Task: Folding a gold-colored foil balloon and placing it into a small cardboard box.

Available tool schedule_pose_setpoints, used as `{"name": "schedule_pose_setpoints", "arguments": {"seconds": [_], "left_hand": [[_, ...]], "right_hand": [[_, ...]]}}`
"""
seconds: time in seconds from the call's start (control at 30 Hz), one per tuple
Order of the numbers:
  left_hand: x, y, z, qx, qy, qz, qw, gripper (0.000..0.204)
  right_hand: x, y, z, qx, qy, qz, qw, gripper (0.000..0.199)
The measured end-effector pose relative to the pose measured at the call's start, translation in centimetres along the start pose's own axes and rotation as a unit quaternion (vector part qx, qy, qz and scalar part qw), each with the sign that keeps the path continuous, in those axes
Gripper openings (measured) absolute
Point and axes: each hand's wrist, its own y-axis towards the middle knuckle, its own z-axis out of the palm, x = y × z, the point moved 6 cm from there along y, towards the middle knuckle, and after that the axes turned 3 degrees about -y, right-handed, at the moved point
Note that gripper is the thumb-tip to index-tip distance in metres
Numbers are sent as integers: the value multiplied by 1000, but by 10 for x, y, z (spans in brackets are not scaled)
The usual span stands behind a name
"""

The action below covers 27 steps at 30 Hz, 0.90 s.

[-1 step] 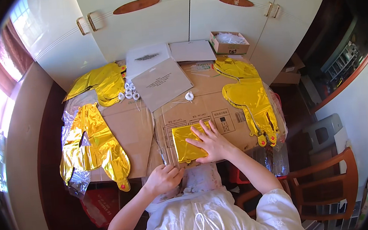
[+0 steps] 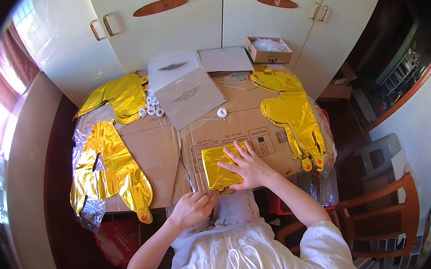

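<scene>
In front of me on the cardboard lies a folded gold foil balloon (image 2: 215, 168), a flat shiny rectangle. My right hand (image 2: 252, 168) rests on its right part with fingers spread, pressing it flat without gripping. At the table's near edge, left of the folded foil, my left hand (image 2: 194, 209) is closed with its fingers curled; whatever they might hold is hidden. Unfolded gold foil balloons lie around: one at the near left (image 2: 108, 167), a second at the far left (image 2: 122, 99), and more stacked on the right (image 2: 290, 110).
Cardboard (image 2: 143, 153) covers the table. Small white ribbon rolls (image 2: 152, 107) cluster at the back left, and a single roll (image 2: 222, 113) lies mid-table. Grey cards (image 2: 189, 98) and an open box of clear plastic (image 2: 271, 55) are at the back. A wooden chair (image 2: 379, 217) stands right.
</scene>
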Motion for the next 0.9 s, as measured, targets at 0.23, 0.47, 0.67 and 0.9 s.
{"name": "schedule_pose_setpoints", "arguments": {"seconds": [0.23,0.47,0.67,0.9], "left_hand": [[3,5,10,14,4,-57,998,34],[5,10,14,21,2,-82,996,28],[8,13,11,35,-6,-106,994,26],[18,19,16,31,-51,-154,986,24]], "right_hand": [[-1,-1,1,-29,25,-1,999,87],[-1,0,-1,-18,8,-5,1000,88],[1,0,-4,-21,2,-7,1000,87],[0,1,-2,-15,13,-6,1000,86]]}}
